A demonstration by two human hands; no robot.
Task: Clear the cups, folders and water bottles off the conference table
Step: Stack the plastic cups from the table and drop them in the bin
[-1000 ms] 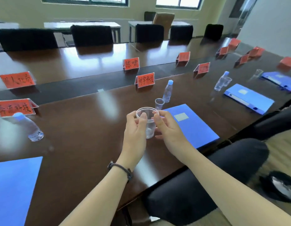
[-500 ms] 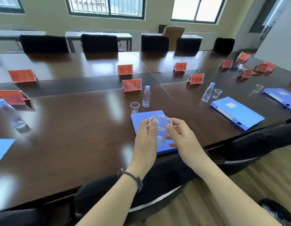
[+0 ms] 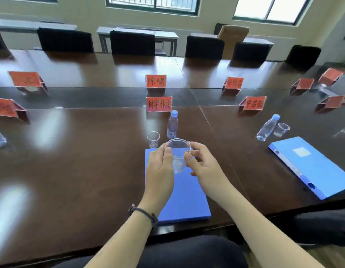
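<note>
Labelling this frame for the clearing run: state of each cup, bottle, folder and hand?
Clear plastic cup in hands: lifted, upright, empty.
Left hand: holds that cup.
Right hand: holds that cup.
Small clear plastic cup on table: upright, untouched.
Blue-capped clear water bottle: upright, capped.
Right water bottle: capped, on table.
Right clear cup: upright.
Near blue folder: closed, flat.
Right blue folder: closed, flat.

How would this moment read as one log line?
left hand + right hand: hold clear plastic cup | above blue folder
</note>
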